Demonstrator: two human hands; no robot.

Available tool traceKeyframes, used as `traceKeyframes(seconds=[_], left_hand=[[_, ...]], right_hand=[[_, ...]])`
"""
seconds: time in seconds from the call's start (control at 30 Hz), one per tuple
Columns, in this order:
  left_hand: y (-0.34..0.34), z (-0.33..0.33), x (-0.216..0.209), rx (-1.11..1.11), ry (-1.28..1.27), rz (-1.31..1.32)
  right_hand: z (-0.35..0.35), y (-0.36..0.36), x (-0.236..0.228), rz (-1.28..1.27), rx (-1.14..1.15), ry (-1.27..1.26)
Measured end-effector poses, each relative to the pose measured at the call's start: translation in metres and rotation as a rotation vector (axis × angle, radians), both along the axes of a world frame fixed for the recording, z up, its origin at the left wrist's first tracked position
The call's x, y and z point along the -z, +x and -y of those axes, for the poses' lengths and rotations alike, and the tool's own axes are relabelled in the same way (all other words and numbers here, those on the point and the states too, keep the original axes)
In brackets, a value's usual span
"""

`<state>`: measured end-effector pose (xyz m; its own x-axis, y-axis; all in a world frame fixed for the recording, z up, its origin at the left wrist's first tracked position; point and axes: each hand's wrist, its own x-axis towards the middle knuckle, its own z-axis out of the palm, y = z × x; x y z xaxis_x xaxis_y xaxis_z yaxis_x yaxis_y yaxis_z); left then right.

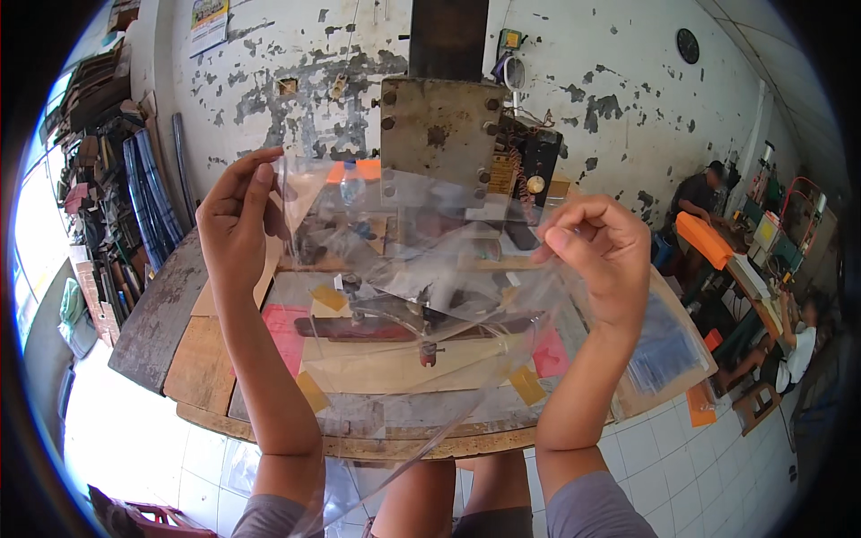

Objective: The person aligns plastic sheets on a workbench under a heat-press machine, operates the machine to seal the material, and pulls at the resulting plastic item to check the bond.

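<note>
A large clear plastic sheet [404,247] stretches across in front of me, and its loose folds hang down past the table's front edge. My left hand [240,211] is raised and pinches the sheet's left edge between thumb and fingers. On the other side, my right hand [603,260] grips the sheet's right part with bent fingers. Through the plastic I see a dark metal bar [413,328] lying across a pale yellow board [377,372], with pink pieces at its sides and yellow tape at its corners.
A metal press head [439,139] stands at the back of the wooden table [202,368]. A stack of clear plastic pieces [664,354] lies at the table's right. A bottle [352,186] stands behind the sheet. Two people sit farther right, near orange material [704,240]. Rolls [152,193] lean at left.
</note>
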<state>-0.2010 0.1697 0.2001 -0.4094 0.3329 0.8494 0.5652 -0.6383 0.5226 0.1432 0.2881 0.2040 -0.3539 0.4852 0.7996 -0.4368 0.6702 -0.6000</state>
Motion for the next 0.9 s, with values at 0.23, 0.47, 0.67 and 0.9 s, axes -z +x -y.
traceKeyframes(seconds=[0.23, 0.47, 0.67, 0.9], left_hand=[[0.021, 0.033, -0.008, -0.013, 0.016, 0.046], [0.084, 0.104, -0.003, 0.053, -0.135, -0.008], [0.125, 0.154, 0.039, 0.104, -0.297, 0.125], [0.087, 0.087, 0.179, 0.112, -0.604, 0.271]], right_hand=[[0.043, 0.025, 0.003, 0.163, 0.243, 0.115], [0.108, 0.098, 0.025, 0.127, 0.438, 0.299], [0.177, 0.131, 0.029, 0.019, 0.257, -0.081], [0.061, 0.077, 0.127, 0.474, 0.201, -0.387]])
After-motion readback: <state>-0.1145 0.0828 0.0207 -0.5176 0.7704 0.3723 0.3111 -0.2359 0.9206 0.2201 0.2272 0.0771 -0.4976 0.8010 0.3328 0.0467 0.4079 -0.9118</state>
